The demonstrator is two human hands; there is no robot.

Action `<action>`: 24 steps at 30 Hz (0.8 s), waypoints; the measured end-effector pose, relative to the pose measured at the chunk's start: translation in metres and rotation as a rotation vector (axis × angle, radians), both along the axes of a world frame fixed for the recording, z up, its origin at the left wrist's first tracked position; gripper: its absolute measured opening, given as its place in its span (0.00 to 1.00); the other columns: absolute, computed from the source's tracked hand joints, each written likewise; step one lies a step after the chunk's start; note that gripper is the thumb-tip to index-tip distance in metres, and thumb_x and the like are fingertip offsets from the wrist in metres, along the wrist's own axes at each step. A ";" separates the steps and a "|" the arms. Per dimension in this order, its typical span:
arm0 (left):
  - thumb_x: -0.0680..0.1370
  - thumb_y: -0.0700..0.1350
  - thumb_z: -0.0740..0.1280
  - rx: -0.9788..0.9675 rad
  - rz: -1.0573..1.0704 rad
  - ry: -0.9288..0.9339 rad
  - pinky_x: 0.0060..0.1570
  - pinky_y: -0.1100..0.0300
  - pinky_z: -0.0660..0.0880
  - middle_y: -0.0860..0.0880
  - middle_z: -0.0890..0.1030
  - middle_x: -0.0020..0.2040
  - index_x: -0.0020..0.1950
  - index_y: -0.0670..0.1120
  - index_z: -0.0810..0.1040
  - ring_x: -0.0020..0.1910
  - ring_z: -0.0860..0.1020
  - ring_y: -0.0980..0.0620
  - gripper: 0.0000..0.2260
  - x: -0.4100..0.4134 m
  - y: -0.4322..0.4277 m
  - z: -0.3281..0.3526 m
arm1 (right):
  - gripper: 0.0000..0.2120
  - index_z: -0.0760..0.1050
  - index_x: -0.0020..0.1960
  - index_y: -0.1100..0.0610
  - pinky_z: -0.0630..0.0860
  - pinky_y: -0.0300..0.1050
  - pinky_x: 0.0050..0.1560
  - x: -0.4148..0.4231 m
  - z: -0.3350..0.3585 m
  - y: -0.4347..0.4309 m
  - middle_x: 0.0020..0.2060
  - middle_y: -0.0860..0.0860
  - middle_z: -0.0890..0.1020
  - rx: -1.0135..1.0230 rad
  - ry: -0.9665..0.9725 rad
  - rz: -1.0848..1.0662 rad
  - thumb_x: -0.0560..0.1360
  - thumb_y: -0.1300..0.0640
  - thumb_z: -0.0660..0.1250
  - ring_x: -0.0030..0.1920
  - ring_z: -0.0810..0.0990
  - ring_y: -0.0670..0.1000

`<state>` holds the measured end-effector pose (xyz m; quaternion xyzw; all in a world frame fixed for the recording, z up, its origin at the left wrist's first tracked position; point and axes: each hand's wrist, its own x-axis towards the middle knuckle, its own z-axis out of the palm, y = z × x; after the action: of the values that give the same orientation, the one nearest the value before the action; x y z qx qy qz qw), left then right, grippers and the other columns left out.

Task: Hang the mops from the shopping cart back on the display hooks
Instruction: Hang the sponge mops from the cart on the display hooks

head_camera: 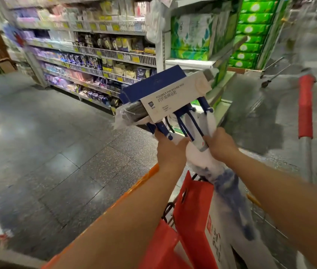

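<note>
Holding: both hands grip one mop (173, 96) above the shopping cart (306, 105), its head up and tilted away from the person.
Mop: blue frame and struts, with a grey sponge in clear plastic. A white-and-blue card sleeve on it is printed "FOLDABLE PVA SPONGE MOP". The plastic-wrapped shaft runs down between the forearms toward the cart's basket; its lower end is blurred.
Left hand (170, 150): fingers curled round the blue struts just under the sponge head.
Right hand (220, 146): fingers clenched round the wrapped shaft, just beside the left hand.
Cart: a red-sleeved handle bar on a grey tube stands at its right side, and an orange rim runs along its left edge.
Bags: red bags (192, 202) stand in the basket, near the left edge, right beside the mop's shaft.
Shelves: a wire-fronted shelf unit (103, 53) with yellow price tags and packaged goods stands beyond the cart's left side.
Green packs (250, 30): stacked high ahead, past the mop head.
Floor (43, 144): grey speckled tiles, glossy.
</note>
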<state>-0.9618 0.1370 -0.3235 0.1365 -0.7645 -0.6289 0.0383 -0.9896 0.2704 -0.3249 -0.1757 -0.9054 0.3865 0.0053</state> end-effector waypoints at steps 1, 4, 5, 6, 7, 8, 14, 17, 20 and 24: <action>0.73 0.45 0.73 0.025 0.005 0.014 0.63 0.46 0.72 0.42 0.75 0.64 0.78 0.49 0.52 0.61 0.75 0.42 0.41 0.003 -0.001 0.003 | 0.18 0.65 0.62 0.66 0.64 0.45 0.44 0.006 0.003 0.000 0.59 0.63 0.75 -0.005 0.030 -0.003 0.80 0.53 0.61 0.54 0.74 0.60; 0.72 0.44 0.74 0.065 0.020 0.097 0.59 0.42 0.75 0.43 0.77 0.58 0.76 0.49 0.56 0.57 0.77 0.41 0.39 0.015 -0.001 0.023 | 0.17 0.66 0.60 0.65 0.63 0.45 0.43 0.023 0.023 0.001 0.58 0.64 0.75 -0.020 0.141 -0.008 0.80 0.53 0.61 0.50 0.73 0.58; 0.72 0.43 0.74 0.080 0.027 0.137 0.58 0.44 0.75 0.45 0.77 0.56 0.76 0.49 0.57 0.56 0.77 0.42 0.38 0.019 0.000 0.032 | 0.17 0.66 0.61 0.65 0.64 0.46 0.43 0.028 0.033 0.003 0.58 0.64 0.75 -0.030 0.190 -0.016 0.80 0.53 0.62 0.52 0.74 0.59; 0.72 0.43 0.74 0.101 0.037 0.170 0.58 0.46 0.75 0.46 0.76 0.56 0.76 0.49 0.57 0.56 0.77 0.43 0.37 0.024 0.000 0.043 | 0.18 0.66 0.61 0.65 0.66 0.47 0.45 0.033 0.044 0.003 0.58 0.64 0.75 -0.047 0.238 -0.023 0.79 0.53 0.63 0.54 0.75 0.61; 0.73 0.44 0.74 0.129 0.053 0.201 0.59 0.50 0.75 0.46 0.76 0.59 0.76 0.49 0.57 0.57 0.77 0.44 0.38 0.032 0.002 0.058 | 0.19 0.66 0.62 0.65 0.69 0.49 0.47 0.042 0.059 0.005 0.58 0.64 0.75 -0.066 0.290 -0.025 0.79 0.53 0.64 0.56 0.75 0.62; 0.73 0.45 0.74 0.158 0.069 0.210 0.59 0.53 0.74 0.45 0.75 0.62 0.77 0.49 0.57 0.59 0.76 0.44 0.37 0.038 0.003 0.070 | 0.20 0.66 0.62 0.65 0.70 0.50 0.50 0.049 0.072 0.004 0.58 0.63 0.75 -0.076 0.336 -0.025 0.78 0.52 0.65 0.57 0.75 0.62; 0.72 0.47 0.74 0.191 0.155 0.395 0.53 0.57 0.76 0.49 0.77 0.54 0.67 0.45 0.70 0.52 0.79 0.49 0.26 0.086 0.013 0.145 | 0.20 0.67 0.61 0.62 0.66 0.47 0.46 0.102 0.147 -0.002 0.58 0.61 0.76 -0.068 0.548 -0.054 0.78 0.49 0.64 0.58 0.76 0.63; 0.71 0.48 0.75 0.125 0.103 0.486 0.60 0.52 0.74 0.46 0.75 0.62 0.75 0.47 0.60 0.59 0.76 0.47 0.37 0.113 0.016 0.175 | 0.20 0.66 0.62 0.62 0.62 0.45 0.43 0.130 0.187 -0.011 0.59 0.61 0.76 -0.025 0.635 -0.074 0.79 0.49 0.63 0.58 0.76 0.62; 0.75 0.50 0.72 0.128 0.071 0.561 0.69 0.51 0.66 0.46 0.68 0.72 0.79 0.50 0.50 0.69 0.69 0.47 0.40 0.139 0.015 0.202 | 0.21 0.65 0.62 0.63 0.65 0.47 0.44 0.154 0.221 -0.017 0.59 0.62 0.77 -0.024 0.743 -0.066 0.78 0.49 0.64 0.57 0.77 0.63; 0.76 0.44 0.70 0.216 -0.024 0.656 0.66 0.52 0.70 0.50 0.72 0.67 0.79 0.53 0.48 0.64 0.73 0.51 0.39 0.169 0.012 0.240 | 0.20 0.66 0.59 0.63 0.68 0.48 0.44 0.187 0.258 -0.017 0.56 0.61 0.77 -0.034 0.871 -0.106 0.76 0.49 0.67 0.54 0.78 0.62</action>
<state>-0.7931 0.1489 -0.0834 -0.0786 -0.6419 -0.7170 0.2601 -0.8028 0.2536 -0.0671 -0.0428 -0.8018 0.4387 0.4035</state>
